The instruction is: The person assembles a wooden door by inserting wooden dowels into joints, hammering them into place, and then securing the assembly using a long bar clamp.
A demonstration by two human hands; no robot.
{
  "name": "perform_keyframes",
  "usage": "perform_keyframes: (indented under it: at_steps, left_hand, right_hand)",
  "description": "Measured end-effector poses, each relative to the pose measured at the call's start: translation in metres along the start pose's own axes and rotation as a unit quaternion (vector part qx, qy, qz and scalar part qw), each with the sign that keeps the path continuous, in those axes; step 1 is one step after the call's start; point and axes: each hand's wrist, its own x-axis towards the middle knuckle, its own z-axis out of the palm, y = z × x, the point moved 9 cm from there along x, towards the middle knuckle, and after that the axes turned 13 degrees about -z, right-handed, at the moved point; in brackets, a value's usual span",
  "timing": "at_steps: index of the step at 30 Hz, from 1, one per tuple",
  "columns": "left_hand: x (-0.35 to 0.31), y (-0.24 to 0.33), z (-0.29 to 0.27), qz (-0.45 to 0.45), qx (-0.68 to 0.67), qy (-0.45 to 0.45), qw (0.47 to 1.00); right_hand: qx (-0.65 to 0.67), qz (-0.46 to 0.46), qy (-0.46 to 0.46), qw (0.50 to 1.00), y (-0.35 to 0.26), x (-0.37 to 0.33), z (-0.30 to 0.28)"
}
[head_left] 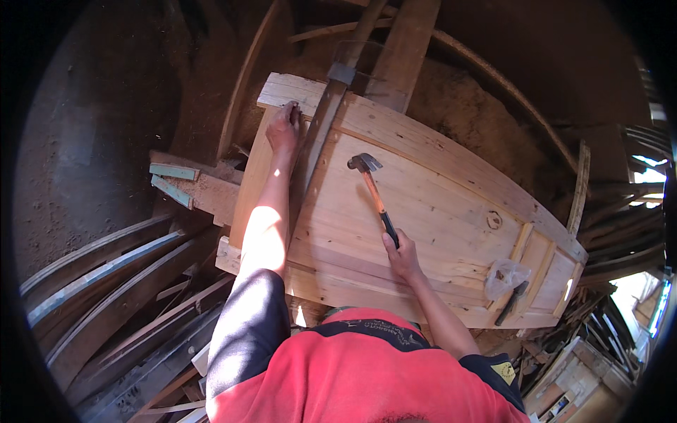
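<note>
A panelled wooden door (409,204) lies flat in front of me. My right hand (402,255) is wrapped round the black grip of a claw hammer (374,192), whose head is over the door's large panel. Reaching to the far left corner of the door, my left hand (283,128) has its fingers pinched together at the joint between the end rail and the side piece. Something small and dark shows at its fingertips, too small to name. Just right of that hand, a long bar clamp (323,125) runs across the door.
A clear plastic bag (506,277) and a dark-handled tool (512,303) lie on the door's right part. A board (402,56) extends beyond its far edge. Stacked timber (120,282) fills the lower left; more wood strips (599,211) lie at the right.
</note>
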Motion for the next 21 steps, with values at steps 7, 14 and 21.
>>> perform_keyframes:
  at_steps: [7,14,21]
  left_hand:
    - [0.0,-0.008,-0.011,-0.041,0.013,-0.003,0.999]
    - [-0.084,-0.026,-0.056,-0.129,0.013,0.003,0.992]
    - [-0.08,-0.009,-0.055,-0.073,0.081,0.0,0.994]
  right_hand:
    - [-0.013,-0.108,-0.007,0.994,-0.075,0.091,0.0]
    - [0.136,-0.371,0.086,0.915,-0.18,0.149,-0.011]
    - [-0.158,-0.083,-0.08,0.981,-0.063,0.186,0.053]
